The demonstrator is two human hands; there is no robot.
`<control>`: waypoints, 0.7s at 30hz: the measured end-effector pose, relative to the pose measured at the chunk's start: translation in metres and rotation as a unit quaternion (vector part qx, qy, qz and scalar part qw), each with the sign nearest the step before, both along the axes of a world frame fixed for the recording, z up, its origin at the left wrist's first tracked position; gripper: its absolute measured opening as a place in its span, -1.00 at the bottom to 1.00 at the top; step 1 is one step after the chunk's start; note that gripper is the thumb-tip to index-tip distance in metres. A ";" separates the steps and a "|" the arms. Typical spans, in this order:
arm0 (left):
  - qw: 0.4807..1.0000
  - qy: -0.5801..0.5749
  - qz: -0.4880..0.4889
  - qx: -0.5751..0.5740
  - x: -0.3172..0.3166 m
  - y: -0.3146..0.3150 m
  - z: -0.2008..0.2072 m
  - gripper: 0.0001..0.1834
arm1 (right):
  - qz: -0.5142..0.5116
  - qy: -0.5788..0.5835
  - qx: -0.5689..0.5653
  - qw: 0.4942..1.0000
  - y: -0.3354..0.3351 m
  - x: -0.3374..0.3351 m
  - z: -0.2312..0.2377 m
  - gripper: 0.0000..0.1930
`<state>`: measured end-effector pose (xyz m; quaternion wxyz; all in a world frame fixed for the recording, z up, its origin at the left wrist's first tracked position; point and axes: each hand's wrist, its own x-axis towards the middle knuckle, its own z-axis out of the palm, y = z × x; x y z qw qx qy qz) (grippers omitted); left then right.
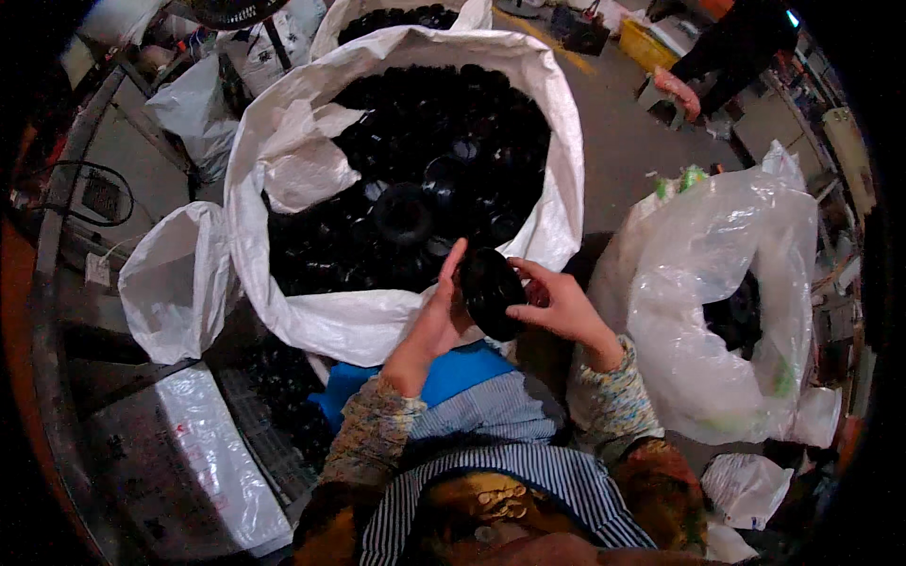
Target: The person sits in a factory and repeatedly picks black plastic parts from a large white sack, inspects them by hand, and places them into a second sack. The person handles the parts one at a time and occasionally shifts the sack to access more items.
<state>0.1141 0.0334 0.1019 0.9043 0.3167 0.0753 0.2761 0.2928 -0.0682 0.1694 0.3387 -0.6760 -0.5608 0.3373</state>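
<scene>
small white bag [175, 283]: left of the big white sack, sagging, contents not visible.
clear plastic sheet [222, 462]: below-left of the big sack, draped over a flat surface.
big white sack [302, 311]: landmark, centre frame, mouth wide open, rim rolled down.
black round parts [434, 160]: fill the big sack nearly to the rim; a large heap, none sorted apart that I can see.
second sack [349, 19]: behind the big sack, top edge of frame, also holds black parts.
left hand [442, 316]: at the near rim of the big sack, fingers up and mostly straight, palm pressed flat on the left side of the black disc part; bracing more than gripping.
black disc part [491, 292]: just over the near rim of the big sack, held between both hands, on edge, glossy face toward camera.
right hand [559, 307]: right of the disc, fingers curled round its right rim, thumb on top; closed grip on it.
clear plastic bag [717, 292]: well right of the big sack, few black parts showing inside.
progress (judgement): early, one piece in hand, big sack nearly full, clear bag mostly empty.
another person [727, 47]: far beyond the big sack, top right, dark clothes, not involved.
</scene>
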 end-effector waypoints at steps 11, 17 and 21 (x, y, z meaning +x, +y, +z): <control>0.959 0.088 0.076 -0.258 -0.013 0.010 0.023 -0.32 | -0.057 0.187 0.091 0.977 0.051 -0.021 -0.025 -0.44; 0.959 0.061 0.077 -0.267 -0.019 0.015 0.008 -0.36 | -0.069 0.241 0.050 0.967 0.054 -0.027 -0.021 -0.40; 0.966 0.041 0.063 -0.248 -0.021 0.014 0.006 -0.39 | -0.023 0.162 0.039 0.986 0.051 -0.020 -0.019 -0.54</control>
